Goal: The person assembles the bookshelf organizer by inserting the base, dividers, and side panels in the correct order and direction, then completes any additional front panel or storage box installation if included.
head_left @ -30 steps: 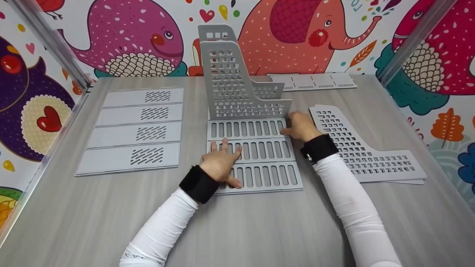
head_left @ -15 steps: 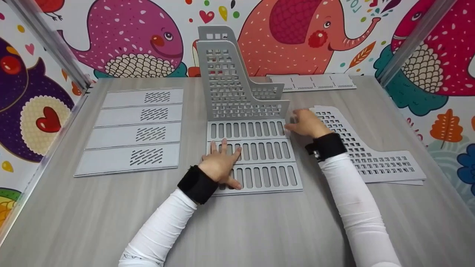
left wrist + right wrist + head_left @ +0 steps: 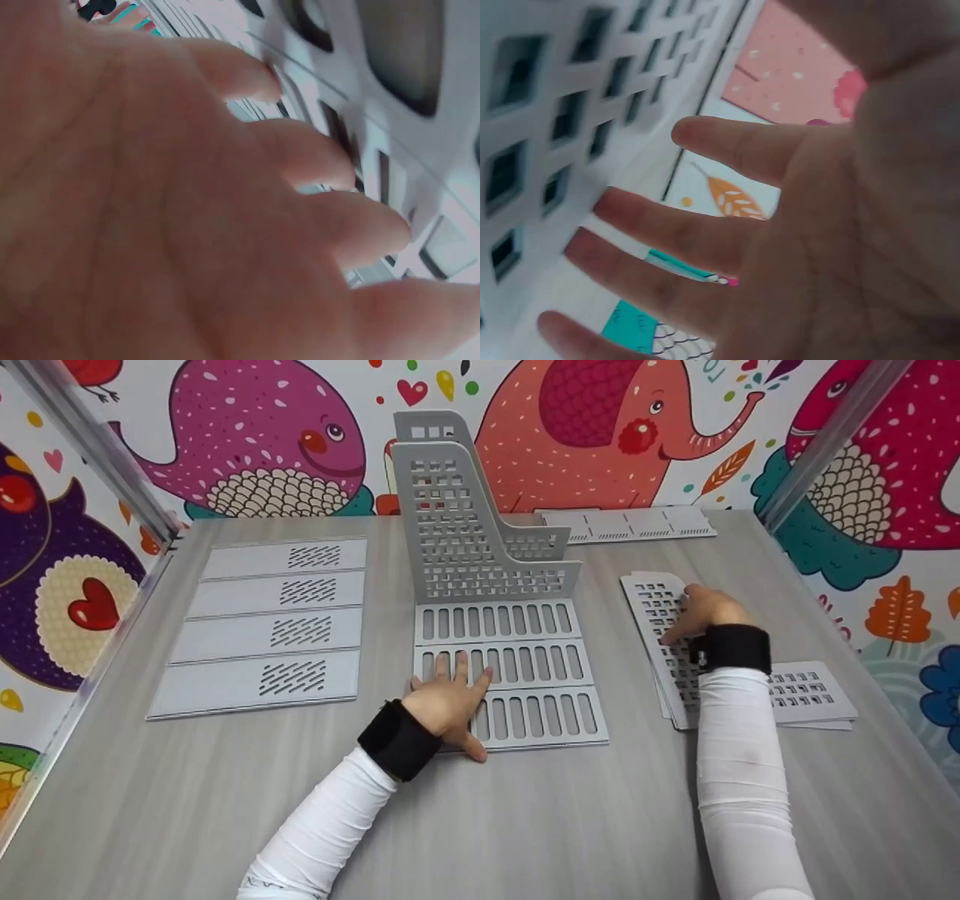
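Observation:
My left hand [image 3: 446, 705] rests with spread fingers on the grey slotted panels [image 3: 525, 688] in the middle of the table. At their far end stand two upright L-shaped perforated panels, one nearer [image 3: 487, 551] and one behind [image 3: 435, 420]. On the right, my right hand [image 3: 709, 611] is over the upper part of a stack of flat L-shaped perforated panels [image 3: 802, 669]. In the right wrist view its fingers [image 3: 682, 221] are extended, tips near the edge of a perforated panel [image 3: 544, 142]. Whether they touch it is unclear. Hand and forearm hide part of the stack.
On the left lie several grey panels [image 3: 277, 626] with slanted slits, in a row. A flat strip of light panels [image 3: 637, 525] lies at the back right. Printed animal walls [image 3: 585, 442] and metal posts [image 3: 847, 442] border the table.
My right hand has left the right edge of the slotted panels and moved right, over the L-shaped stack. My left hand has slid slightly toward me, still on the slotted panels.

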{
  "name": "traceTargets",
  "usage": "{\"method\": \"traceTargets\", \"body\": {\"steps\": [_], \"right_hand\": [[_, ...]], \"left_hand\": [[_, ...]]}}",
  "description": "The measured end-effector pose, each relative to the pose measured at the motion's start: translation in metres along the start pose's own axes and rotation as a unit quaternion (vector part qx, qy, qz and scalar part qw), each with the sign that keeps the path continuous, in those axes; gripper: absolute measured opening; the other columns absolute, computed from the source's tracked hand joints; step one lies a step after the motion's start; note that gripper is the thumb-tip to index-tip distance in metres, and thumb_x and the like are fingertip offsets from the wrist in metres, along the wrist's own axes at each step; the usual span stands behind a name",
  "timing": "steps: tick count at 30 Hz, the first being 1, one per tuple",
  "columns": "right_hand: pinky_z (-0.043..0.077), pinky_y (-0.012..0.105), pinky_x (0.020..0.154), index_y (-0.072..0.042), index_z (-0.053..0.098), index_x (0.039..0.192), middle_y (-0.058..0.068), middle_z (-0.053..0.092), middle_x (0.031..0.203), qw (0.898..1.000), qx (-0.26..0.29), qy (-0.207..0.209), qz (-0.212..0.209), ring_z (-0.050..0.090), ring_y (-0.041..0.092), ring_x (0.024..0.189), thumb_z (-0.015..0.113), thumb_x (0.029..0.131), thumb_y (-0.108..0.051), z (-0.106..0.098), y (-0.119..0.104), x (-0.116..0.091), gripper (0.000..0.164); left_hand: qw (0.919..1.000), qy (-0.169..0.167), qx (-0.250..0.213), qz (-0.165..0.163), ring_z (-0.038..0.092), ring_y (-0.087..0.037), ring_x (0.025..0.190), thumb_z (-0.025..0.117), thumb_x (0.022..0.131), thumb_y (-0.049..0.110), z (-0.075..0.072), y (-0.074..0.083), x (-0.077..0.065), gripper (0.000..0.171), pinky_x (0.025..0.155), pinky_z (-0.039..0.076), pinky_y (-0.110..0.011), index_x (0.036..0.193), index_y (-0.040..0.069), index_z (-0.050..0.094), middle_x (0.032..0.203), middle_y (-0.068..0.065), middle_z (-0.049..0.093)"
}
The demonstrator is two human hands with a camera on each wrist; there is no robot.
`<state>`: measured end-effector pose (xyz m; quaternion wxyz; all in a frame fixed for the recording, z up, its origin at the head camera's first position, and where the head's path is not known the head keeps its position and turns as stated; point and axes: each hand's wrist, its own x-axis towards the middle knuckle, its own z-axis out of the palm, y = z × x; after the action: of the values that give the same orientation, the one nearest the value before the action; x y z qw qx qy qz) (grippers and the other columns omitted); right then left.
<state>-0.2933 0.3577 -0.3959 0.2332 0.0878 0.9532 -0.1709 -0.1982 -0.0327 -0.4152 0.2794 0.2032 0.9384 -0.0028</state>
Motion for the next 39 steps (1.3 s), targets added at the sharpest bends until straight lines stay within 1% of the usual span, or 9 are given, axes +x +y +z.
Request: {"method": "traceTargets", "body": {"steps": [5,8,12,16,22,25,30,35,39], "right_hand": [[0.037,0.069,0.109,0.009,0.023,0.152,0.038,0.036,0.148,1.000,0.015,0.019,0.004,0.043,0.050,0.124,0.083,0.080,-0.037,0.001,0.009,0.005,0.105],[0.047,0.064,0.099,0.009,0.034,0.146,0.034,0.047,0.136,1.000,0.019,0.020,0.003,0.049,0.045,0.110,0.083,0.080,-0.038,0.001,0.011,0.007,0.094],[0.051,0.058,0.093,0.012,0.041,0.136,0.032,0.053,0.125,1.000,0.010,0.024,-0.005,0.052,0.042,0.102,0.083,0.080,-0.039,0.002,0.013,0.010,0.086],[0.050,0.060,0.095,0.012,0.038,0.138,0.032,0.052,0.126,0.999,0.016,0.028,0.000,0.051,0.042,0.102,0.083,0.080,-0.041,0.003,0.014,0.009,0.090],[0.047,0.061,0.099,0.014,0.034,0.139,0.034,0.049,0.127,0.999,0.033,0.040,-0.001,0.049,0.043,0.106,0.083,0.080,-0.040,0.000,0.020,0.008,0.093],[0.042,0.064,0.105,0.015,0.028,0.144,0.037,0.044,0.134,0.998,0.037,0.043,-0.011,0.046,0.047,0.115,0.082,0.081,-0.039,-0.002,0.025,0.008,0.099],[0.032,0.068,0.113,0.010,0.017,0.153,0.039,0.032,0.149,0.997,0.067,0.041,-0.016,0.037,0.052,0.131,0.083,0.080,-0.039,-0.005,0.028,0.008,0.111],[0.029,0.070,0.114,0.008,0.010,0.156,0.040,0.028,0.151,0.995,0.081,0.043,-0.027,0.032,0.055,0.137,0.085,0.078,-0.038,-0.007,0.029,0.007,0.117],[0.026,0.070,0.115,0.004,0.004,0.158,0.039,0.026,0.154,0.991,0.115,0.051,-0.040,0.031,0.054,0.138,0.085,0.078,-0.037,-0.009,0.029,0.004,0.121]], "left_hand": [[1.0000,-0.003,-0.004,-0.002,-0.001,-0.050,0.153,0.084,0.069,0.059,0.001,0.000,0.001,0.127,0.111,0.025,-0.077,0.163,0.023,0.007,0.167,-0.025,-0.001],[0.9999,-0.002,-0.009,-0.007,-0.001,-0.050,0.153,0.085,0.069,0.058,0.000,0.001,0.000,0.127,0.110,0.027,-0.078,0.163,0.022,0.008,0.167,-0.025,-0.001],[0.9998,-0.003,-0.008,-0.016,0.003,-0.052,0.153,0.087,0.068,0.057,-0.001,0.002,-0.002,0.127,0.109,0.031,-0.076,0.163,0.021,0.010,0.167,-0.026,0.002],[0.9996,-0.008,-0.008,-0.024,0.006,-0.053,0.152,0.088,0.067,0.055,-0.002,0.003,-0.003,0.128,0.108,0.033,-0.075,0.163,0.020,0.011,0.166,-0.027,0.005],[0.9994,-0.013,-0.018,-0.026,0.007,-0.054,0.151,0.090,0.067,0.052,-0.004,0.002,-0.005,0.129,0.107,0.034,-0.074,0.163,0.018,0.010,0.166,-0.028,0.005],[0.9991,-0.018,-0.024,-0.030,0.004,-0.054,0.151,0.089,0.068,0.051,-0.005,0.001,-0.005,0.129,0.107,0.033,-0.075,0.163,0.017,0.009,0.166,-0.028,0.002],[0.9987,-0.020,-0.033,-0.033,0.000,-0.054,0.152,0.087,0.071,0.051,-0.006,-0.004,-0.004,0.127,0.109,0.030,-0.075,0.163,0.017,0.007,0.166,-0.027,-0.001],[0.9985,-0.014,-0.048,-0.023,-0.001,-0.050,0.153,0.082,0.079,0.048,-0.007,-0.008,-0.004,0.116,0.114,0.025,-0.073,0.163,0.016,0.008,0.167,-0.025,-0.001],[0.9988,-0.003,-0.048,-0.011,0.007,-0.048,0.154,0.077,0.086,0.045,-0.007,-0.011,-0.003,0.104,0.114,0.028,-0.071,0.163,0.015,0.013,0.167,-0.026,0.004]]}}
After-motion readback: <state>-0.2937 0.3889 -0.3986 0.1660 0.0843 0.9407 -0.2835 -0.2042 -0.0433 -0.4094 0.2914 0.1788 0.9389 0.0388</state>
